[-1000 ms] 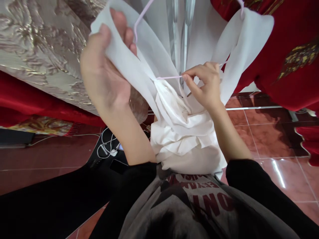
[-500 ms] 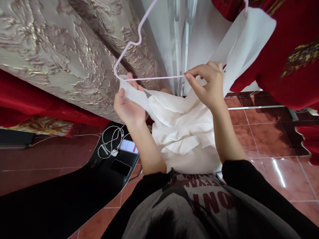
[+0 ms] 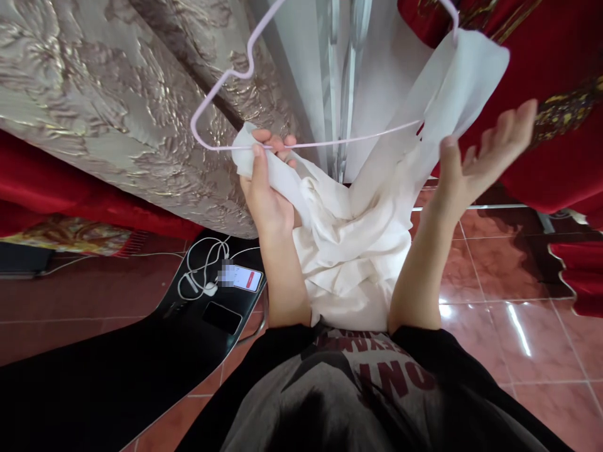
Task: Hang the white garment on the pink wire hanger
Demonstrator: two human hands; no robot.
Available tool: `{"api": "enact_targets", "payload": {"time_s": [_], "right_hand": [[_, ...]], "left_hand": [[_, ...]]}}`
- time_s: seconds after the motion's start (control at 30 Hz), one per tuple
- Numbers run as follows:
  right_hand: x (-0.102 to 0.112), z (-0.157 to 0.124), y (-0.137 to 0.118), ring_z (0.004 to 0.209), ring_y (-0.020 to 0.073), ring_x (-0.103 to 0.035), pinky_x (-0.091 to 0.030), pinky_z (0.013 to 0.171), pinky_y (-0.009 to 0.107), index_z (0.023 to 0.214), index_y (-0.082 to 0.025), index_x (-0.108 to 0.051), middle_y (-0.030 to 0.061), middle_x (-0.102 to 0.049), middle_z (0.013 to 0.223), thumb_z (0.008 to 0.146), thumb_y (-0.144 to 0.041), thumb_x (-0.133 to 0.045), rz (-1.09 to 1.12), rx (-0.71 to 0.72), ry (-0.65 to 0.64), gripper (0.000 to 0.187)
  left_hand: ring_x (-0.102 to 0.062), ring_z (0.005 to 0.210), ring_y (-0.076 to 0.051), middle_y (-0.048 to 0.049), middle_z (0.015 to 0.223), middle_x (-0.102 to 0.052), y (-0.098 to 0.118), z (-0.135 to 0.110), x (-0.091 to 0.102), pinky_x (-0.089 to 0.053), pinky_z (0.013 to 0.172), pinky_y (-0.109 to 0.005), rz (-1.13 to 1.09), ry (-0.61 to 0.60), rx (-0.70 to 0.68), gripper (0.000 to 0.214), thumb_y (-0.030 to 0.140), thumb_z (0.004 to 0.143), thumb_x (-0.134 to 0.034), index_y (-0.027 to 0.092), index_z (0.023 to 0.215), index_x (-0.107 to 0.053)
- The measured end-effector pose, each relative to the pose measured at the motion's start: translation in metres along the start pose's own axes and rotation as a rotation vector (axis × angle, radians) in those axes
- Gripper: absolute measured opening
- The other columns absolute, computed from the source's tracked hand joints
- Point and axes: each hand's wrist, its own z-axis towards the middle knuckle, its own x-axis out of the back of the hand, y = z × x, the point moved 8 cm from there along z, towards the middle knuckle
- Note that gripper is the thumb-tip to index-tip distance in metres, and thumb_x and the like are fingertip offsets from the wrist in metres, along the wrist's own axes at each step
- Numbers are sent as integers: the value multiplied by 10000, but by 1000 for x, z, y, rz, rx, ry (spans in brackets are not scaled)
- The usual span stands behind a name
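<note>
A pale lilac clothes hanger [image 3: 251,59] hangs in front of me, its lower bar running across at a slight slant. Over its right end drapes a white sheer cloth [image 3: 358,251], which falls in folds down to my lap. With thumb and fingers, my left hand [image 3: 271,194] pinches the cloth's left end against the bar, near the hanger's left corner. My right hand [image 3: 480,157] is spread beside the draped right part of the cloth, with nothing in its fingers.
On my left, a black seat [image 3: 155,351] bears a lit phone [image 3: 247,278], a dark phone [image 3: 222,317] and a white cable [image 3: 188,276]. Textured beige fabric [image 3: 117,113] hangs at left, red embroidered cloth [image 3: 546,56] at right. Reddish tiles [image 3: 541,339] cover the floor.
My right hand has let go of the bar, moved right and spread its fingers. My left hand has closed on the cloth at the bar. The hanger's left corner has shifted left.
</note>
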Motion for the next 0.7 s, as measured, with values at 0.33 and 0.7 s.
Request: {"api": "enact_targets", "payload": {"time_s": [0.33, 0.7], "right_hand": [[-25, -20, 50, 721, 109, -528, -519, 736, 312, 802, -170, -556, 9, -532, 759, 796, -547, -705, -174, -181, -232, 405], [-33, -3, 11, 591, 83, -487, -423, 569, 243, 678, -162, -546, 12, -512, 646, 862, -352, -630, 49, -266, -286, 277]], "left_hand": [[-532, 1248, -281, -59, 1067, -627, -1, 0, 2, -458, 856, -400, 53, 45, 10, 557, 766, 865, -544, 314, 1187, -502], [-593, 1197, -265, -45, 1053, -645, 0, -1, 3, -520, 844, -385, -17, 41, 18, 394, 641, 917, -576, 328, 1156, -551]]}}
